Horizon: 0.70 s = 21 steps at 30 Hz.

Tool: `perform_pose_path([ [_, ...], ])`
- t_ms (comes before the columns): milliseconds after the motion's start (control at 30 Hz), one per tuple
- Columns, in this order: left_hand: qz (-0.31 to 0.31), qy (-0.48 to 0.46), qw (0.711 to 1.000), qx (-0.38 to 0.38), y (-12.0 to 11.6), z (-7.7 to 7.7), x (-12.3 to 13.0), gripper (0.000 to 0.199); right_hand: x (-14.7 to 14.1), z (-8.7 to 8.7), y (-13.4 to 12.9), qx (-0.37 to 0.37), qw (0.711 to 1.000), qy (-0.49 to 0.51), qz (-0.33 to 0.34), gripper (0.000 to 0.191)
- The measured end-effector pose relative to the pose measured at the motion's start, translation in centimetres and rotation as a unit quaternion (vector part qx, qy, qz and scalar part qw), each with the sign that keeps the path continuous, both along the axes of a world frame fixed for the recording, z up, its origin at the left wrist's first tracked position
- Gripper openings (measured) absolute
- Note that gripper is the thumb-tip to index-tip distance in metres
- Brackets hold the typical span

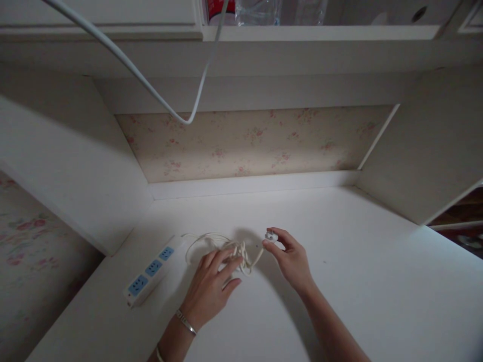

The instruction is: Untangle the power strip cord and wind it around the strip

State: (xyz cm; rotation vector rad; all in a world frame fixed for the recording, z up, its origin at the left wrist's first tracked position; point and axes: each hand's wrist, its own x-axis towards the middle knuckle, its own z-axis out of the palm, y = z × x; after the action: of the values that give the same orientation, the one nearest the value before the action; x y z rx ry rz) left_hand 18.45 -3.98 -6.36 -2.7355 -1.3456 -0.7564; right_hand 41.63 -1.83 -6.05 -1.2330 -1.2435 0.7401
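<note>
A white power strip (pixel 151 271) with blue socket faces lies on the white desk, left of my hands. Its pale cord (pixel 243 255) loops away from the strip's far end into a tangled bundle. Over that bundle rests my left hand (pixel 215 281), fingers spread and touching the coils; part of the cord is hidden beneath it. Between thumb and fingertips, my right hand (pixel 289 256) pinches the white plug (pixel 270 236) at the cord's end, just right of the bundle.
White side panels (pixel 422 146) enclose the desk (pixel 358 281), with floral wallpaper (pixel 245 143) behind. Overhead, a white cable (pixel 151 90) hangs down in front of a shelf (pixel 320 33) holding clear plastic items (pixel 258 12) and something red (pixel 221 7).
</note>
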Motion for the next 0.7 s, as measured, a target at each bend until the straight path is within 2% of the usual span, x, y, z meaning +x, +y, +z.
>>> perform_pose_path([
  [133, -0.014, 0.02, 1.0, 0.006, 0.2, -0.3, 0.7, 0.035, -0.6, -0.4, 0.1, -0.035, 0.999, 0.031, 0.001, 0.04],
  [200, -0.022, 0.02, 0.999, 0.016, 0.6, -0.4, 0.6, 0.027, -1.0, -0.6, 0.0, -0.052, 0.996, 0.061, 0.026, 0.043],
  [333, -0.008, 0.003, 0.999, 0.034, 0.9, -0.5, 0.6, 0.022, -2.0, -0.6, -0.7, -0.072, 0.976, 0.152, 0.142, 0.04],
  [433, 0.022, -0.047, 0.998, 0.025, 0.8, -0.6, 0.6, 0.021, -2.6, -0.3, -1.3, -0.057, 0.968, 0.123, 0.211, 0.034],
  [533, 0.035, -0.111, 0.993, 0.02, 0.9, -1.2, 0.6, 0.02, -3.2, -0.5, -1.4, -0.037, 0.973, 0.079, 0.215, 0.03],
  [700, 0.065, -0.212, 0.975, 0.025, 1.0, -1.9, 0.6, 0.023, -3.8, -1.0, -1.0, -0.098, 0.964, 0.119, 0.216, 0.036],
])
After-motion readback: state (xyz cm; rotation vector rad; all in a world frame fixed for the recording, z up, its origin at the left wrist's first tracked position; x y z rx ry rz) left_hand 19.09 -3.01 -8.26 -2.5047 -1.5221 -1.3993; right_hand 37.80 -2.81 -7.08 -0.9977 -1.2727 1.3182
